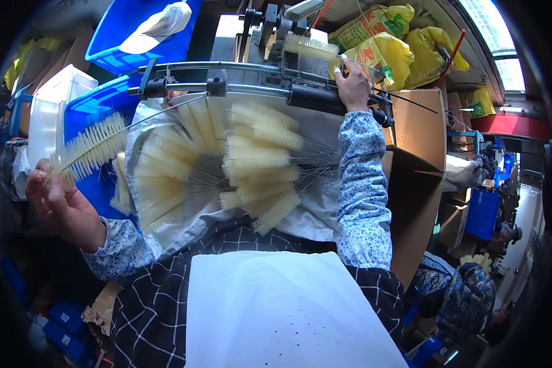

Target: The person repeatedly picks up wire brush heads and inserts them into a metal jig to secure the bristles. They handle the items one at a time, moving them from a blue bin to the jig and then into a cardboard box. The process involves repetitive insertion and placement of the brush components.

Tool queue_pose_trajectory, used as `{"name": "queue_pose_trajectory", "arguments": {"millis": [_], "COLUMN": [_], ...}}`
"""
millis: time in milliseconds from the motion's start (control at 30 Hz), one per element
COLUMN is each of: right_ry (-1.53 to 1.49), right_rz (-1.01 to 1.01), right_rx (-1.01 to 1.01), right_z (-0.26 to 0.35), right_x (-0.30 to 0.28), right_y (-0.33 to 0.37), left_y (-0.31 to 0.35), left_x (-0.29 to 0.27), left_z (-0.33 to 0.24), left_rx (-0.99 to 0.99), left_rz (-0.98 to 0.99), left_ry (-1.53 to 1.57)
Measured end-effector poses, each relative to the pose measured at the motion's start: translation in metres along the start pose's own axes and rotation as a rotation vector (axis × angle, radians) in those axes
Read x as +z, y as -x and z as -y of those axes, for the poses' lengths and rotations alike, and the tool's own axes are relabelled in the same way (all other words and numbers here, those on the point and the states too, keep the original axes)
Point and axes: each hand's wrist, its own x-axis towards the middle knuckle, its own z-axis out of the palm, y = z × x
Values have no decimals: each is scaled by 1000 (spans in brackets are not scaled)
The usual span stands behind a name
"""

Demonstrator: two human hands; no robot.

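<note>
Workshop bay: cluttered; yellow sacks upper R, cardboard box beside R sleeve, blue crate upper L.
Rail machine: twin rails span far side of work; 2nd brush at R end.
Twisted-wire brush: far L, pale bristles, stem rising to loop nr rails; contact w/ rails unclear.
L hand: grip pinched on brush's bristled end.
R hand: at machine's R end, by 2nd brush; can't tell if grip is closed.
Brush bundles: fanned on white sheet, betw. hands.
Handling (judged): pinch lightly, bristles crush; stem straight, approx. in line w/ pull; loop shouldn't snag; R fingers clear of moving parts.
</note>
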Motion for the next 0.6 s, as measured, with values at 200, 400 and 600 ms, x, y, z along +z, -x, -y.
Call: {"name": "queue_pose_trajectory", "arguments": {"millis": [200, 400, 600], "right_ry": [-24, -10, 56], "right_rz": [-48, -15, 43], "right_rx": [-50, -27, -11], "right_z": [8, 34, 88], "right_x": [10, 13, 16], "right_y": [-1, -2, -1], "left_y": [-4, 0, 6], "left_x": [-15, -2, 19], "left_z": [-1, -7, -12], "left_rx": [50, 32, -16], "left_rz": [-29, 7, 27], "left_ry": [9, 21, 61]}}
